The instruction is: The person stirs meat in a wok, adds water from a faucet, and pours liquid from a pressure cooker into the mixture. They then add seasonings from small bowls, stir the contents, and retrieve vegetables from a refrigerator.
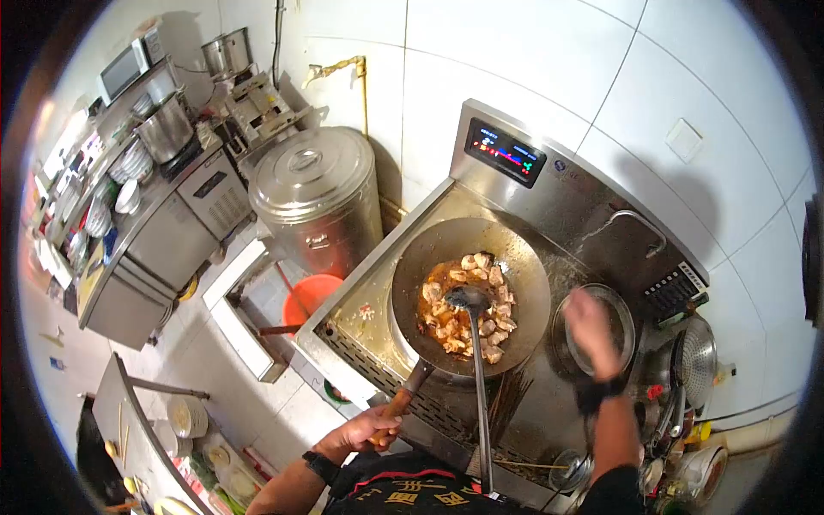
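A wok [532, 322] sits on the steel cooking range, with chunks of meat [495, 327] in reddish-brown sauce inside it. My left hand [374, 428] is closed round the wok's wooden handle [400, 403]. A ladle [469, 298] rests with its dark bowl on the meat. Its long metal handle [482, 403] leans over the wok's near rim toward my body, and neither hand touches it. To the right of the wok, my right hand [587, 321] is over a round metal pan or basin [620, 300]. Motion smears its fingers, so their grip cannot be made out.
Behind the wok stands a lit control panel [506, 153]; a faucet [639, 225] is further right. A perforated strainer [697, 359] and containers crowd the right edge. Left of the range are a large lidded pot [313, 184] and an orange bucket [311, 296].
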Available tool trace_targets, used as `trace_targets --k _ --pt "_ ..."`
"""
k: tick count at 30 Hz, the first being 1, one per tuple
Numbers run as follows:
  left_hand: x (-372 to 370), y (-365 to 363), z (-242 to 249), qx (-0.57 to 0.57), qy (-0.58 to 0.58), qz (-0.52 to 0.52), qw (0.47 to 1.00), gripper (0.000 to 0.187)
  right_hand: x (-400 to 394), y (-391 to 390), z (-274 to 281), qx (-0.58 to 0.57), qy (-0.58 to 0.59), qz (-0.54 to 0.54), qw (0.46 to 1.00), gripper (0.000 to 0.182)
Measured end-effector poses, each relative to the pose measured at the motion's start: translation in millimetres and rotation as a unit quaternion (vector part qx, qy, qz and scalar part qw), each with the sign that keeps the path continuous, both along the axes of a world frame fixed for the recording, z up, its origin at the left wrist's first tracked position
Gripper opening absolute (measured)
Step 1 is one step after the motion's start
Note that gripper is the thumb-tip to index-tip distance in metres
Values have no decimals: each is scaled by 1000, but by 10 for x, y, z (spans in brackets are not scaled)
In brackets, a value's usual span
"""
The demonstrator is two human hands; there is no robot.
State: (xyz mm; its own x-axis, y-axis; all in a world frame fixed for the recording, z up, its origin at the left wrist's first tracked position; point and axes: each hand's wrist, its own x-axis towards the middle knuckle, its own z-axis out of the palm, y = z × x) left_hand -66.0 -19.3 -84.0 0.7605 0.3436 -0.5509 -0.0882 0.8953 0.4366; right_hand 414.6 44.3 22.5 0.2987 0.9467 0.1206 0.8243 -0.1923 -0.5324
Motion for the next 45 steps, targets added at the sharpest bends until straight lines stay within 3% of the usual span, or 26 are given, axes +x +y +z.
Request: trace_targets --k 1,2,3,4,6,9,10,11,13,16,17,19,21,24,27,29,30,34,36,37,39,41,45 --pt "-25 -7 -88 -1 -8 -6 1000 29 -614 -318 374 -89 64 2 994 40" --pt "-24 0 40 -22 -1 -5 1000 28 -671 -640 -93 -36 109 92 989 36" --pt "-28 -18 -55 20 9 -6 1000 27 -1187 -933 296 -185 41 48 981 44" --pt "-36 -6 -66 26 4 -21 999 27 -1363 -1205 36 -240 37 45 969 59" --pt "-47 0 -54 -1 18 -16 1000 29 -1746 -1649 -183 -262 6 72 962 74" --pt "-71 9 -36 -30 -25 -18 999 29 -2153 -2026 -403 -302 13 19 953 77" --pt "-79 19 -22 -27 -20 -23 999 32 -2266 -1974 -273 -379 23 -6 925 76" --pt "-78 14 -22 -24 -25 -32 999 32 -2262 -2084 -448 -377 21 -16 926 76" --pt "-69 24 -30 -25 3 -28 999 26 -2174 -2296 -945 -63 73 -24 995 62" --pt "-114 43 -4 -20 -16 -28 999 21 -2178 -2223 -810 7 96 -47 994 52" --pt "-132 34 0 -20 -15 -29 999 21 -2174 -2161 -799 8 97 -48 994 52" --pt "-109 53 50 -3 -7 -34 999 19 -2079 -1864 -733 -51 227 -134 963 45" --pt "-106 47 8 -7 -22 -28 999 20 -2195 -1468 -351 -31 263 -149 953 42" --pt "-118 19 16 3 -30 -28 999 19 -2245 -1065 -470 -4 271 -121 955 44" --pt "-120 26 85 20 -12 -31 999 17 -2368 -987 -607 -52 315 -140 937 47" --pt "-114 21 69 18 0 -27 999 16 -2482 -1174 -676 -89 324 -39 941 51" --pt "-104 31 10 19 -5 -27 999 18 -2523 -1302 -765 -70 217 1 974 52" --pt "-106 15 23 -1 -30 -17 999 18 -2455 -2056 -902 -44 135 67 988 54" --pt "-118 4 -14 11 -32 -19 999 18 -2195 -2426 -1105 18 -35 120 992 57" --pt "-123 14 -7 10 -43 -21 999 18 -2093 -2583 -1061 -15 -85 97 992 57" --pt "-111 15 43 5 -37 -20 999 18 -1990 -2775 -715 -50 -130 73 987 57" --pt "-103 16 111 14 10 -21 1000 19 -1935 -2840 -292 -191 -210 24 959 57" --pt "-140 49 22 1 -19 -41 999 22 -1978 -3026 210 -168 -221 -1 961 57"
